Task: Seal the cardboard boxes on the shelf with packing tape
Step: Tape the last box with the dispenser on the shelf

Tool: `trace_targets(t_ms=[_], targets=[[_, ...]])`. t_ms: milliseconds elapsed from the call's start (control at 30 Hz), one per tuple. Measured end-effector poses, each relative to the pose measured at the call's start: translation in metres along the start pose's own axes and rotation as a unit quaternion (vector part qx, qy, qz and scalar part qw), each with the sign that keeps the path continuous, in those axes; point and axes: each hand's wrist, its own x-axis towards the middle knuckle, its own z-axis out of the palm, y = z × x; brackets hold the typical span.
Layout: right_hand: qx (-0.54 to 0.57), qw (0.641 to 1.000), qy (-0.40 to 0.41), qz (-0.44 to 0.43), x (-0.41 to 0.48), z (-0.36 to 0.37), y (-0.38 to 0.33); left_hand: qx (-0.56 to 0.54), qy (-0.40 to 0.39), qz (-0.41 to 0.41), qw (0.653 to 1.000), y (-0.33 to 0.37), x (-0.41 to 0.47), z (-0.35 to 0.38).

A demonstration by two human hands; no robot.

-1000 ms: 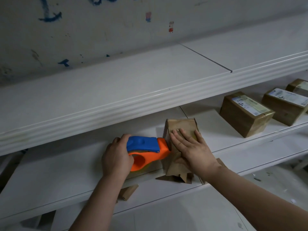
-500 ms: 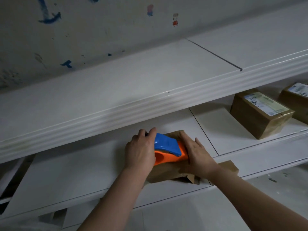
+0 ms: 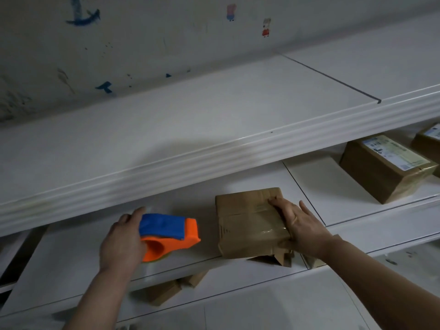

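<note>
Most of the view is being taken up by white shelving, and the work is being done on its middle shelf (image 3: 309, 186), below a deep upper board (image 3: 214, 129). At the far right of that shelf two labelled boxes (image 3: 371, 177) are being kept well apart from the work; glossy wrapping is showing on the nearer one, so they are being judged as already sealed, though their seams cannot be made out.

The cardboard box (image 3: 247, 222) in hand is being steadied near the front edge of the shelf, right of centre. A shiny band of tape (image 3: 269, 231) is being seen across its top, so at least one pass is being taken as laid. Ragged flaps (image 3: 276, 257) are jutting out at its near lower edge, so this box is being judged only partly closed. Loose cardboard pieces (image 3: 164, 291) are lying on the level below; whether they are boxes awaiting tape cannot be told.

The blue and orange tape dispenser (image 3: 169, 234) is being held just left of the box, apart from it, low over the shelf. It is being gripped by the left hand (image 3: 121, 244), with fingers wrapped round its rear. The right hand (image 3: 302, 229) is being laid over the box's right side, fingers spread flat and pressing, nothing being grasped.
</note>
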Motion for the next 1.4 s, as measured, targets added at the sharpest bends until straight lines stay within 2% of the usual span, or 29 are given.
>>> trace_targets(t_ms=[167, 333, 533, 733, 867, 967, 1033, 1100, 1200, 1300, 1367, 1400], targets=[[-0.039, 0.999, -0.022, -0.004, 0.000, -0.001, -0.006, 0.049, -0.017, 0.065, 0.997, 0.038, 0.002, 0.025], [-0.146, 0.988, -0.041, 0.028, 0.003, -0.001, -0.046, 0.050, -0.032, 0.074, 0.995, 0.049, 0.007, 0.032], [-0.163, 0.986, -0.042, -0.008, 0.006, 0.013, -0.063, 0.045, -0.042, 0.077, 0.995, 0.049, 0.009, 0.030], [-0.193, 0.980, 0.003, -0.057, 0.010, 0.029, -0.086, 0.034, -0.048, 0.081, 0.995, 0.050, 0.006, 0.030], [-0.196, 0.975, -0.033, -0.100, 0.012, 0.040, -0.116, 0.029, -0.053, 0.087, 0.994, 0.046, 0.006, 0.032], [-0.201, 0.978, -0.023, -0.046, 0.016, 0.045, -0.114, -0.005, -0.070, 0.074, 0.995, 0.039, 0.001, 0.037], [-0.186, 0.982, 0.000, 0.020, 0.025, 0.034, -0.102, -0.044, -0.085, 0.063, 0.993, 0.035, -0.008, 0.043], [-0.161, 0.983, -0.058, 0.069, 0.029, 0.022, -0.094, -0.069, -0.088, 0.047, 0.993, 0.035, -0.021, 0.047], [-0.134, 0.988, -0.069, 0.042, 0.022, 0.013, -0.091, -0.068, -0.040, 0.035, 0.996, 0.040, -0.033, 0.039], [-0.073, 0.996, -0.040, 0.018, 0.010, 0.000, -0.080, -0.064, 0.006, 0.040, 0.997, 0.050, -0.035, 0.014], [0.077, 0.997, 0.013, 0.006, 0.004, -0.012, -0.068, -0.096, 0.025, 0.029, 0.995, 0.061, -0.036, -0.011], [0.206, 0.978, 0.043, -0.002, 0.003, -0.017, -0.064, -0.119, 0.034, 0.025, 0.992, 0.064, -0.037, -0.024]])
